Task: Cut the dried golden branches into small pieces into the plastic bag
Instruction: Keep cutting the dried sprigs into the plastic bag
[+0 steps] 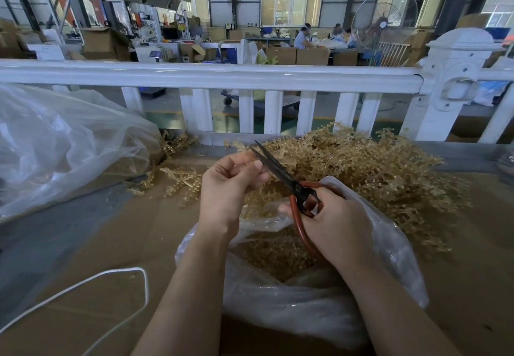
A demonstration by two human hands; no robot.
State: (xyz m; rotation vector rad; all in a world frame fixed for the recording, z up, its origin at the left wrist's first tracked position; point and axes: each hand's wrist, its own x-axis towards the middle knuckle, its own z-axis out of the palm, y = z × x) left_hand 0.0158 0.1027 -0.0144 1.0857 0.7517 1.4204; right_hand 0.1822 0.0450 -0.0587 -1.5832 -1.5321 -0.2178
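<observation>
Branches: golden heap (361, 166) lies at the table's far edge, right of centre.
Left hand (225, 186): pinches 1 small sprig against the blades.
Right hand (333, 222): grips red-handled scissors (289, 180), blades parted.
Plastic bag (292, 300): open at the near edge, cut pieces inside.

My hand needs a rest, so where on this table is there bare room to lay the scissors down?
Bare cardboard lies left of the plastic bag, between it and the white cord. Another bare strip runs right of the bag, below the branch pile. Crowded: the pile behind the scissors, and the big bag far left.
</observation>
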